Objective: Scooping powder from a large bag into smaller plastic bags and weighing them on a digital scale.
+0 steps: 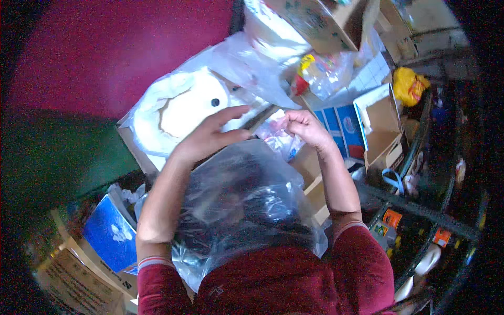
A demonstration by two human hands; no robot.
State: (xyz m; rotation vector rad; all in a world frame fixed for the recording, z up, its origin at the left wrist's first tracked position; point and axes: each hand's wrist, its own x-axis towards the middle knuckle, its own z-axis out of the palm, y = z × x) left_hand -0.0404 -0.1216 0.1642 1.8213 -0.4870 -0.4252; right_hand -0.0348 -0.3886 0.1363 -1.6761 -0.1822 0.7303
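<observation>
My left hand (214, 134) is held with thumb and fingers apart beside a bag-lined box with bright white contents (189, 110); a small dark round thing (215, 102) lies on the white. My right hand (305, 126) has its fingers closed on the edge of a clear plastic bag (281, 138) with pinkish and blue marks. A large translucent plastic sheet or bag (244, 189) spreads between my forearms, against my body. Blur hides what the white contents are.
An open cardboard box (382, 130) and a blue printed box (338, 126) stand to the right, near a yellow plastic bag (409, 86). Another carton (315, 23) is at the top. A blue box (112, 232) and brown cardboard (78, 283) lie at the lower left.
</observation>
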